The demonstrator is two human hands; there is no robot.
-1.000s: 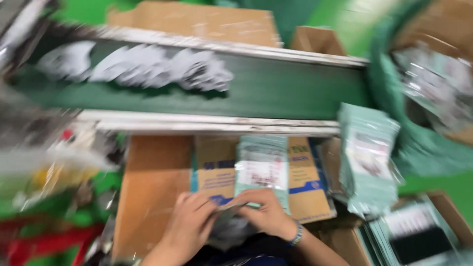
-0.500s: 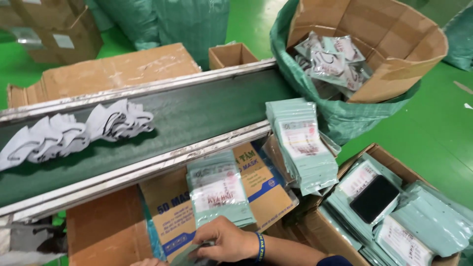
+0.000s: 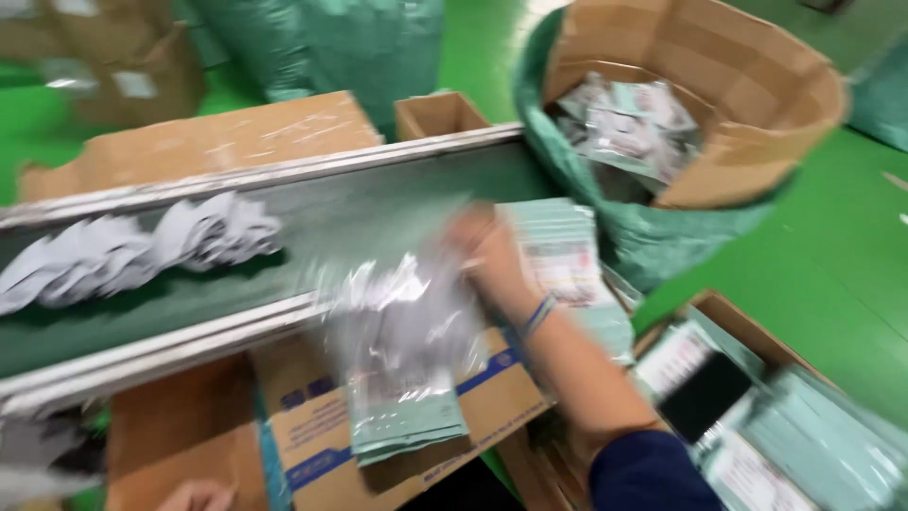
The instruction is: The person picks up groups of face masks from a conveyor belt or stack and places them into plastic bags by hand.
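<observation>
My right hand is lifted over the near edge of the dark green conveyor belt. It grips a crinkled clear plastic package, which is blurred by motion. Below the package, a stack of pale green mailer bags lies on a flat cardboard box. A second stack of green mailers stands just right of my hand. Only the top of my left hand shows at the bottom edge, near the cardboard; its fingers are hidden.
White wrapped packages lie on the belt at the left. A cardboard-lined green sack at the back right holds several packages. An open box at the right holds green mailers and a black flat item. The floor is green.
My right hand has risen from the cardboard box toward the belt, carrying the clear plastic package. The view has swung slightly left and down.
</observation>
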